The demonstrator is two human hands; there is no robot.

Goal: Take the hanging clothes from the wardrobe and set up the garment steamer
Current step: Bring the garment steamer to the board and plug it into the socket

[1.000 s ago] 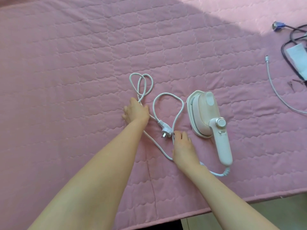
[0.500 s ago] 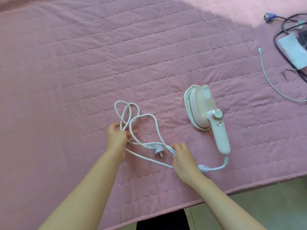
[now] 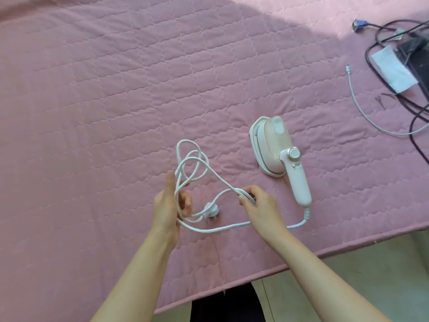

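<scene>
A white and pale pink handheld garment steamer (image 3: 279, 151) lies on its side on the pink quilted bed (image 3: 116, 89). Its white power cord (image 3: 196, 159) runs from the handle's end under my right wrist and loops up to the left. My left hand (image 3: 170, 203) holds several loops of the cord, with the thumb pointing up. My right hand (image 3: 258, 203) pinches a strand of the cord between thumb and fingers, lifted off the bed. The white plug (image 3: 210, 211) hangs low between my two hands.
At the far right of the bed lie black cables (image 3: 380, 36), a blue connector (image 3: 358, 24), a white paper (image 3: 392, 68), a dark device (image 3: 417, 56) and a grey charging cable (image 3: 364, 108). The bed's front edge (image 3: 301, 263) runs just under my forearms, with pale floor beyond.
Both hands have lifted the cord off the bed and drawn it toward me. The loops are now gathered in my left hand and the plug dangles between the hands.
</scene>
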